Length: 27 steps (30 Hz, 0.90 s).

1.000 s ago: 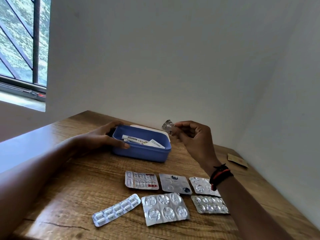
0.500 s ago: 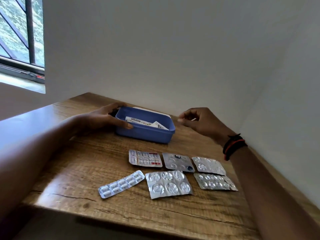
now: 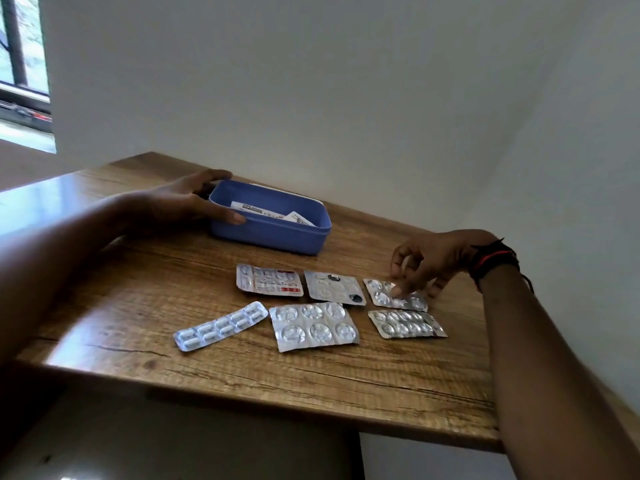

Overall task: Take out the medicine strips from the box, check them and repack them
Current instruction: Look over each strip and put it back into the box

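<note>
Your left hand [image 3: 180,202] holds the left end of the blue box [image 3: 277,235], with the thumb along its near wall and the fingers hooked over the far corner. The box is smooth plastic, a rounded rectangle whose long axis runs left to right at the back of the wood-grain worktop [image 3: 346,382]. A white printed packet [image 3: 252,210] lies inside it. In front of the box, six foil strips lie flat in two rows. The back row has a red-printed strip [image 3: 269,280], a flat dull strip with dark spots [image 3: 334,287] and a crinkled round-blister strip [image 3: 382,296]. The front row has a narrow capsule strip [image 3: 221,325] pointing up to the right, a wide strip of six big round blisters [image 3: 313,326] and a small shiny strip [image 3: 407,324] lying left to right. Your right hand [image 3: 433,261], with red and black bands [image 3: 493,259] at the wrist, hangs over the round-blister strip. Its fingers are bent and spread, and one fingertip touches the foil without pinching it.
</note>
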Available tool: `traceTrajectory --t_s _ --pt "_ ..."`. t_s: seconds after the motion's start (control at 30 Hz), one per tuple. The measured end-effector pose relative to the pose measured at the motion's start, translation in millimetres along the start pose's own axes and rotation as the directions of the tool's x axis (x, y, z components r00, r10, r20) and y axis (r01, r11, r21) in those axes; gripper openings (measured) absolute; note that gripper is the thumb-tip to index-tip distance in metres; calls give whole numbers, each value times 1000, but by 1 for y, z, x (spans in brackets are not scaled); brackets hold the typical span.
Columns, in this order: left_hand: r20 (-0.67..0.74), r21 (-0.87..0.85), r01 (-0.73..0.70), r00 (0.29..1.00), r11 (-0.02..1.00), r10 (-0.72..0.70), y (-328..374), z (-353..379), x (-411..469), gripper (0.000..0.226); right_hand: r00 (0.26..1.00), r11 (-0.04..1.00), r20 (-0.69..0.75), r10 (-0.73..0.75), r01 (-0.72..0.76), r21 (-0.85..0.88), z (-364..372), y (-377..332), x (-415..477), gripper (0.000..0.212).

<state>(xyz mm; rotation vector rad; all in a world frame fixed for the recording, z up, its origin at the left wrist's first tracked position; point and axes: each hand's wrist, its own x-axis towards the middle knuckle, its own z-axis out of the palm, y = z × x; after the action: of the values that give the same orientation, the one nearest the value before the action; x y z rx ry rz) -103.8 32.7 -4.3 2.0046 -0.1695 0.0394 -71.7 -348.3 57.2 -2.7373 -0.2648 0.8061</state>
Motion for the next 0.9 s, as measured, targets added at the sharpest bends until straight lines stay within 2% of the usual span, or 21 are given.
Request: traceTrajectory --t_s 0.13,0.27,0.37,0.4,0.47,0.53,0.6,0.7,0.8,0.87,0.9 --pt "25 -14 12 1000 1000 -12 -1 -1 0 114 1000 1000 13 6 -6 13 4 -6 3 63" --pt "29 -28 0 1000 1000 1 1 -1 -2 114 998 996 -52 -31 35 76 8 -11 5 56" --pt "32 -20 -5 999 1000 6 4 -1 -5 142 981 970 -174 -92 127 208 8 -12 4 45" --pt "31 -18 -7 999 1000 8 5 -2 -6 144 964 946 -235 -124 186 265 7 -13 3 40" --pt "33 -31 -15 999 999 16 4 -2 -5 133 909 862 -363 -203 342 374 4 -13 1 37" --pt "29 -41 -22 999 999 23 3 -2 -5 125 849 749 -463 -255 477 460 1 -15 -2 44" --pt "27 -62 -17 999 998 18 2 -3 -3 121 809 658 -511 -292 557 507 -2 -18 -4 53" --pt "37 -80 -28 999 996 32 -1 -2 -3 102 760 591 -556 -336 630 504 0 -25 -4 57" --pt "52 -93 -34 998 995 39 -3 -3 -1 86 673 590 -649 -355 700 402 5 -32 -2 44" --pt "46 -78 -31 998 996 35 -3 -4 0 86 537 652 -748 -389 734 189 8 -35 2 26" --pt "41 -66 -27 999 997 30 -3 -4 1 90 432 677 -800 -416 735 44 10 -37 4 19"
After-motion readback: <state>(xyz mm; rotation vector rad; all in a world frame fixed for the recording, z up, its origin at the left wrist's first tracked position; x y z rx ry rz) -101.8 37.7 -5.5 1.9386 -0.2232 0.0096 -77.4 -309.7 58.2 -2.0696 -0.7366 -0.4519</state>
